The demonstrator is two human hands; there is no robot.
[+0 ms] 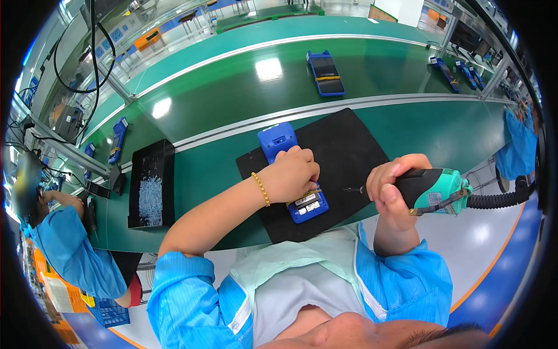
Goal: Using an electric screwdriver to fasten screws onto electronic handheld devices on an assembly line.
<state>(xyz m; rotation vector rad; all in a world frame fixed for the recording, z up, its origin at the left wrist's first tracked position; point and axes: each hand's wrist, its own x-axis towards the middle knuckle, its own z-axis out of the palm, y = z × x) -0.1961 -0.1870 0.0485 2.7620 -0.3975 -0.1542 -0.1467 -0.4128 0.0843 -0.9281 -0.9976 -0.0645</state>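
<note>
The left hand (295, 167) lay across the middle of a blue plastic handheld device (278, 138), its fingers curled over and grasping it; whether the fingertips pinched anything smaller could not be told. The device lay tilted on a flat black rectangular mat (343, 151), its far end reaching toward the metal rail, its near end showing white labels and a yellow band (314, 192). To the right, the right hand (398, 186) was clenched around a green-and-black electric screwdriver (433, 189), whose tip pointed left over the mat, apart from the device. On the green bench (203, 186) to the left stood a black rectangular tray (161, 157) of small pale-blue pieces (151, 200). Beyond the rail, a blue-and-black banded device (326, 72) lay on a dark-green surface (226, 87).
</note>
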